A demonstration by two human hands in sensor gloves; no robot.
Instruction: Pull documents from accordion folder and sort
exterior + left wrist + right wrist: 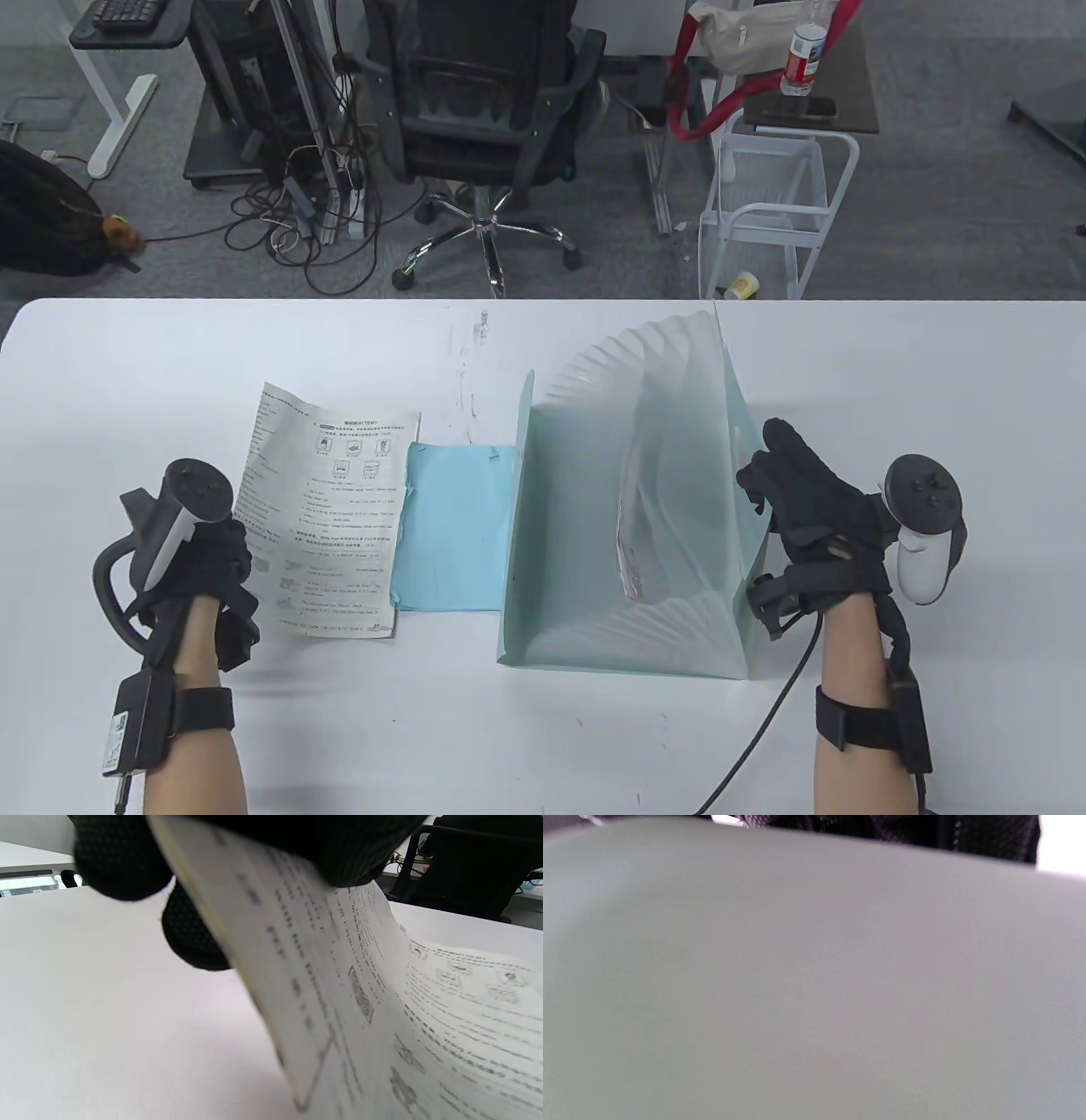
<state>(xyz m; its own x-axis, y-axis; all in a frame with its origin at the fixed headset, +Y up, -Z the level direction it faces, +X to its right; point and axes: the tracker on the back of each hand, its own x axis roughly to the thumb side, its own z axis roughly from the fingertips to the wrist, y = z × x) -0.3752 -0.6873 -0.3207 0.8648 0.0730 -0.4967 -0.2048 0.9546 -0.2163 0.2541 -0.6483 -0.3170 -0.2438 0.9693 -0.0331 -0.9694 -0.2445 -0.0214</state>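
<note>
Accordion folder (628, 501) is standing fanned open right of centre on the white table (170, 356), pale green translucent, pockets spreading wide. A printed document (632, 543) is sitting inside one of the middle pockets, seen through the plastic. In the right wrist view the folder wall (814, 984) is filling almost the whole picture.

Right hand (814, 509) is pressing against the folder's right outer panel, fingers (776, 463) lying extended along the wall near its top edge; whether the thumb is hooking over the edge cannot be told.

Printed sheet (327, 518) is lying left of the folder, its left edge lifting off the table. Left hand (208, 560) is pinching that near-left edge; in the left wrist view the sheet (382, 1005) is curving up between gloved fingertips (195, 938), thumb above and fingers below.

Light blue sheet (454, 526) is lying flat between the printed sheet and the folder, its left edge tucked under the printed sheet, its right edge touching the folder's left panel.

Office chair (484, 110) and white cart (772, 212) are standing beyond the table's far edge.
</note>
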